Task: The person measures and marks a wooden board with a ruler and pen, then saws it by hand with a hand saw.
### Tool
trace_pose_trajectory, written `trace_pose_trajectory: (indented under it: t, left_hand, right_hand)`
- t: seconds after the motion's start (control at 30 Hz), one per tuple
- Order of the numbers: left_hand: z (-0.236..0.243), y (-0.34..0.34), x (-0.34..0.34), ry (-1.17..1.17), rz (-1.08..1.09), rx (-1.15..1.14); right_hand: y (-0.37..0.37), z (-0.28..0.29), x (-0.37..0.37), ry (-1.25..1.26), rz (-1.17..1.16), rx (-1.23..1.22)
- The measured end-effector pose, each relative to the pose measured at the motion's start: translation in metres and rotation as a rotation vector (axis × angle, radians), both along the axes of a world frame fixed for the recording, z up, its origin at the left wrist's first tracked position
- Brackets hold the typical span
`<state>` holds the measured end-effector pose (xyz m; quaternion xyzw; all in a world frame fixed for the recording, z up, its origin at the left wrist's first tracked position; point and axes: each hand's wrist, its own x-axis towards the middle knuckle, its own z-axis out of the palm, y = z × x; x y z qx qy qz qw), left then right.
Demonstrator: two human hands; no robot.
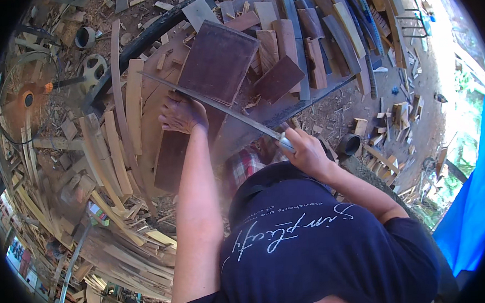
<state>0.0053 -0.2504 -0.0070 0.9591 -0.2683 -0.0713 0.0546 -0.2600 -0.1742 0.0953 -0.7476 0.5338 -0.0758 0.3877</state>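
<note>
Saw (212, 102) handle hidden in right hand (307, 152)

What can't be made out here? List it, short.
Head view only:
- Saw blade teeth: too small to tell.
- Saw handle: wrapped by the right hand.
- Board under the left hand: hidden by the palm.
- The person's lower body and the bench's near edge: hidden by the dark shirt.
- Rim clutter: bent by the fisheye.
</note>
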Motion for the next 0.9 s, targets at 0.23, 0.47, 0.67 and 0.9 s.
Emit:
trace_pose_trajectory:
  t: [0.23,0.47,0.67,0.9]
  left_hand:
    - [-0.012,-0.002,-0.013,-0.065,-0.033,-0.051]
    - [-0.004,0.001,0.002,-0.036,0.006,0.024]
    - [-0.007,-0.004,-0.01,0.004,0.0,-0.074]
    - [0.0,0.007,0.004,-0.013,0.079,-0.161]
  right_hand:
    - [-0.06,-0.043,0.088,-0.114,0.011,0.016]
    - [-0.015,0.005,0.018,-0.02,-0.028,0.105]
    - [-0.067,-0.046,0.095,-0.157,0.013,-0.021]
    - [-0.003,-0.005,0.018,-0.065,0.013,0.022]
